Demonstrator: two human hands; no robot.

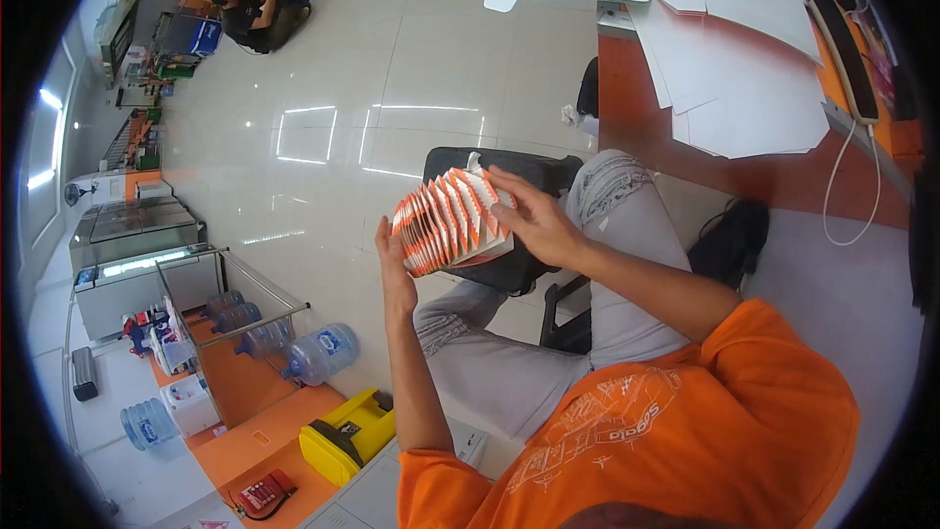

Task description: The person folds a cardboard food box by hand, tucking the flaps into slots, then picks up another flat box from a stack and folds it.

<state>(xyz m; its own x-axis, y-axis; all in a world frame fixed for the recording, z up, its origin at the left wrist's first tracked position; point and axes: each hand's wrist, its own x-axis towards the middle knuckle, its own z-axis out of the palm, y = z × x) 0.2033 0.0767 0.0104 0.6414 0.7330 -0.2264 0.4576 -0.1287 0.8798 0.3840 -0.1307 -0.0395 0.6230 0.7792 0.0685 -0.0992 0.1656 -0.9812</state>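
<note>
A fanned stack of orange-and-white zigzag-edged packets (446,217) is held between my two hands, above a black padded seat (529,171). My left hand (394,269) presses on the stack's left end, its fingers partly hidden behind it. At the other end, my right hand (537,220) grips the stack with the thumb on the near face and the fingers along the upper edge. A small whitish piece (474,161) sticks up at the top of the stack. What the packets are made of I cannot tell.
White sheets (744,88) lie on the desk at upper right, near a white cable (840,186). A person (257,18) sits far off at upper left. Water bottles (323,353), a yellow bin (352,436) and a metal rack (235,284) stand at lower left.
</note>
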